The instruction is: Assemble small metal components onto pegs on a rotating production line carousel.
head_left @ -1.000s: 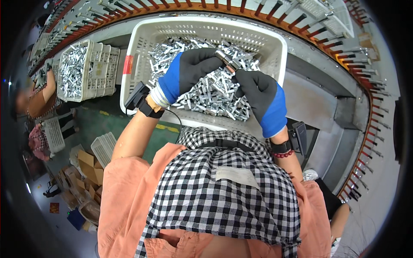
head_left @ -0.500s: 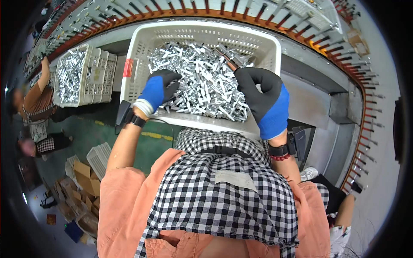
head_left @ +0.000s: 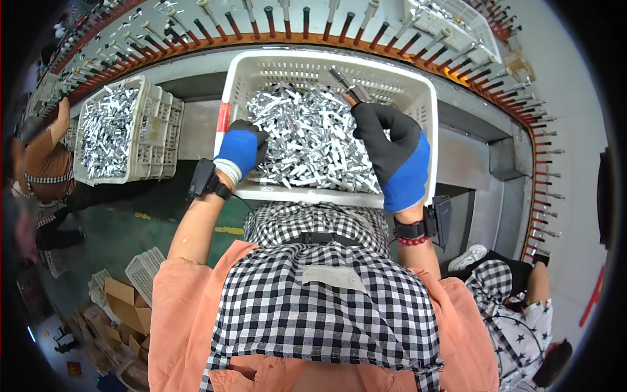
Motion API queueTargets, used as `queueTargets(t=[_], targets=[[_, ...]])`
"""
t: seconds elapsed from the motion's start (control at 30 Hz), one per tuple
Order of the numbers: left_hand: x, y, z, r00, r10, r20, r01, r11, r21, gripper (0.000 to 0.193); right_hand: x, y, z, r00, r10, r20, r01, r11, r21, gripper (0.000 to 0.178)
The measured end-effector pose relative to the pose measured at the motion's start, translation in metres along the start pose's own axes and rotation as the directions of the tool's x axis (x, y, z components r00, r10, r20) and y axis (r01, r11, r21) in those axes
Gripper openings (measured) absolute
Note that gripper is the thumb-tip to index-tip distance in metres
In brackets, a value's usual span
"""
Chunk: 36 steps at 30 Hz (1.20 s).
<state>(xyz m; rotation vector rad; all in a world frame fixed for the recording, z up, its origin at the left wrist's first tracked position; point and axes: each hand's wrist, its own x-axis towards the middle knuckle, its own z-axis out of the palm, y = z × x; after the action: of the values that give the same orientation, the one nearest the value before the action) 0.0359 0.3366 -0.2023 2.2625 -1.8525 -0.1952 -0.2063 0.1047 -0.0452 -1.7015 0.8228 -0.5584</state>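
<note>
One metal tube (head_left: 340, 78) | ahead-left of right hand (head_left: 395, 151), pinching it | left hand (head_left: 244, 146): can't tell

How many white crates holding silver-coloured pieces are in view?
3: the front crate, under the left hand and right hand; the left crate, standing apart; the upper-right crate, beyond the orange rail. A container at upper left is too unclear to count; others may be hidden.

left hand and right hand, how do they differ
The right hand grips a metal tube; what the left hand holds, if anything, is hidden. The left hand is by the left wall of the crate; the right hand, nearer its right. Both wear blue-and-black gloves.
</note>
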Motion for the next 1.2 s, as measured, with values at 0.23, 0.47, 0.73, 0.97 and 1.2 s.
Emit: queueTargets(t=[0.23,0.47,0.73,0.97,1.2], targets=[[-0.04,-0.015,-0.008,0.995,-0.086,0.046,0.082,0.993,0.087,0.012,0.003,0.012,0.004,0.999,0.023,-0.022,-0.022,0.998,0.065,0.029],[-0.06,-0.017,-0.033,0.983,-0.179,-0.031,0.177,0.982,-0.059,0.021,0.059,-0.044,0.069,0.943,-0.305,0.13,0.265,0.928,0.261,0.032],[0.004,0.055,-0.087,0.972,-0.189,-0.14,0.123,0.917,-0.38,0.025,0.121,-0.147,0.197,0.704,-0.626,0.334,0.585,0.779,0.226,0.045],[0.085,0.017,-0.189,0.915,-0.381,-0.135,0.221,0.751,-0.622,0.036,0.106,0.016,0.033,0.916,-0.357,0.182,0.367,0.93,-0.022,0.027],[0.314,-0.093,-0.134,0.901,-0.275,-0.335,-0.133,0.56,-0.818,0.049,0.033,0.121,-0.127,0.883,0.049,-0.467,-0.015,0.997,0.077,0.031]])
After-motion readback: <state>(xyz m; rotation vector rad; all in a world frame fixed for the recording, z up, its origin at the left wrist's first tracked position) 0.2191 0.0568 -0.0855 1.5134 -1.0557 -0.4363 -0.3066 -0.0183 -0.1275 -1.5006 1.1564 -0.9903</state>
